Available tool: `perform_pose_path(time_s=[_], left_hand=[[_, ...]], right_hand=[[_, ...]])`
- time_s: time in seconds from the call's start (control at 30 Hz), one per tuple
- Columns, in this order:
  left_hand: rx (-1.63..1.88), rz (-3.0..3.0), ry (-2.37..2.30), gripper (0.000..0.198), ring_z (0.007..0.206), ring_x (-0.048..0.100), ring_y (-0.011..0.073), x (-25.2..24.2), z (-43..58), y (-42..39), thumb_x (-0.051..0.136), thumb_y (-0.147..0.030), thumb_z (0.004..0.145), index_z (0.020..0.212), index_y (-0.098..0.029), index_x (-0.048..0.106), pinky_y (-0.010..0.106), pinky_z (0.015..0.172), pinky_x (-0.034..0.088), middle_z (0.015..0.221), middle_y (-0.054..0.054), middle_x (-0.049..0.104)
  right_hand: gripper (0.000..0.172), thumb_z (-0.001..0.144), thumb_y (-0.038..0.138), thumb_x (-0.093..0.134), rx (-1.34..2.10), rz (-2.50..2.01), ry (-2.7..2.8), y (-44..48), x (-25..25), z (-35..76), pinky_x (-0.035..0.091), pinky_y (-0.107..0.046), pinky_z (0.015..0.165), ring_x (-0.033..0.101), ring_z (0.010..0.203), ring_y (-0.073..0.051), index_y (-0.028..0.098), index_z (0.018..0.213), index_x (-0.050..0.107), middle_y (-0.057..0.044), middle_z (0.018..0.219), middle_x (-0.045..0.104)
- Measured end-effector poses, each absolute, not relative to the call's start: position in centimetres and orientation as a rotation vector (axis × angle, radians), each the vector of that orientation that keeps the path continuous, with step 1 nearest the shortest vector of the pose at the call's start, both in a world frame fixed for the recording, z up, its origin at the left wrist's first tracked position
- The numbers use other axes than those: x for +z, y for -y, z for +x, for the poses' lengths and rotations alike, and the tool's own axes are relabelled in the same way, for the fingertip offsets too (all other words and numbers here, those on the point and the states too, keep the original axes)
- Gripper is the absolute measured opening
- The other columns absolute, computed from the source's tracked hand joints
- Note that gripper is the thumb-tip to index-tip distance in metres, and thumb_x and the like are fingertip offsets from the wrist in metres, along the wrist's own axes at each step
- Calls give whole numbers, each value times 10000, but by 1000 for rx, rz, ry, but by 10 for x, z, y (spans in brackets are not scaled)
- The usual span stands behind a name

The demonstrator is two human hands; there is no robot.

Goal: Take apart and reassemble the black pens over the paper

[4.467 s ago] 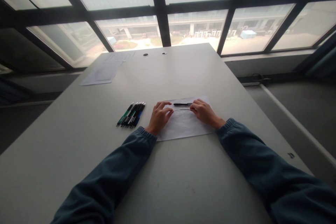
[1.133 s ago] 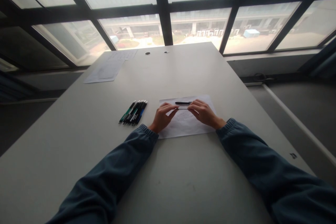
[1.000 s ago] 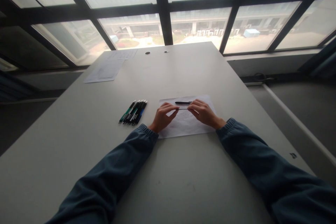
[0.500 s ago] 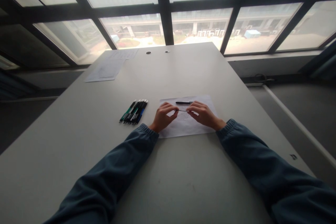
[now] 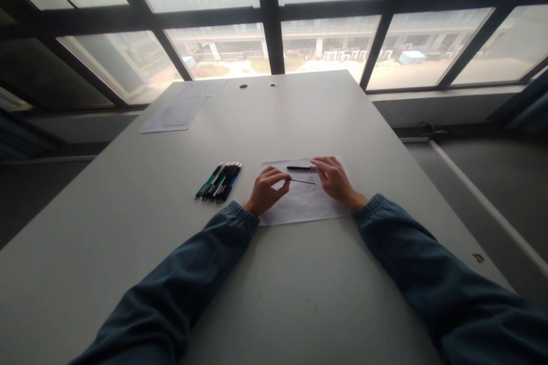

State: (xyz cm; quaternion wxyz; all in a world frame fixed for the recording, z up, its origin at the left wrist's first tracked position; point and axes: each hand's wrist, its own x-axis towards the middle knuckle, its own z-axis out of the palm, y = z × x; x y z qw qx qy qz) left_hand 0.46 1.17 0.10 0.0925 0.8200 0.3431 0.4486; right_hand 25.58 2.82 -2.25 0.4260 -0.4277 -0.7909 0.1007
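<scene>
The left hand [image 5: 268,189] pinches a thin, straight dark rod [image 5: 305,182] by one end above a smooth white paper sheet [image 5: 303,211]. The right hand [image 5: 336,179] has its thumb and forefinger parted at the end of a slim black pen [image 5: 298,168] on the sheet; contact cannot be told. Slender, glossy pens [image 5: 219,183] lie bunched on the pale, flat worktop [image 5: 257,296].

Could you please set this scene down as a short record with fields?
Left hand: pinching a thin dark rod by one end
Right hand: at the right end of a black pen; contact unclear
Under both hands: white paper sheet
Left of the sheet: pens lying side by side
Far left of table: more papers
Beyond table: windows
</scene>
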Motion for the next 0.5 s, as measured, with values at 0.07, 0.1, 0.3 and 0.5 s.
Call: perform_pose_path(time_s=[0.07, 0.1, 0.3, 0.5], left_hand=[[1329, 2430, -1039, 68, 808, 649, 180, 1, 5, -12, 676, -196, 881, 890, -220, 738, 352, 787, 561, 841, 32, 740], [1332, 2428, -1042, 68, 807, 649, 181, 1, 5, -12, 676, -194, 881, 889, -220, 738, 351, 788, 561, 839, 31, 739], [1371, 2416, -1045, 82, 800, 638, 176, 1, 5, -12, 675, -160, 873, 894, -211, 736, 335, 781, 546, 830, 28, 736], [1390, 2400, -1071, 90, 806, 640, 174, 0, 4, -14, 679, -154, 862, 893, -211, 742, 320, 784, 543, 831, 26, 737]], right_hand=[[267, 955, 138, 564, 234, -1093, 2092, -29, -26, 256, 444, -491, 979, 569, 1162, -287, 235, 1159, 707, -98, 1237, 703], [234, 943, 145, 599, 225, -1112, 2129, -30, -26, 256, 433, -492, 978, 574, 1157, -290, 233, 1126, 715, -94, 1215, 714], [29, 916, 227, 697, 187, -1283, 2093, -27, -20, 258, 421, -448, 920, 622, 1002, -271, 210, 924, 719, -73, 998, 739], [187, 907, 243, 717, 206, -1330, 2169, -26, -18, 258, 409, -443, 933, 595, 1056, -284, 229, 1092, 731, -81, 1056, 721]])
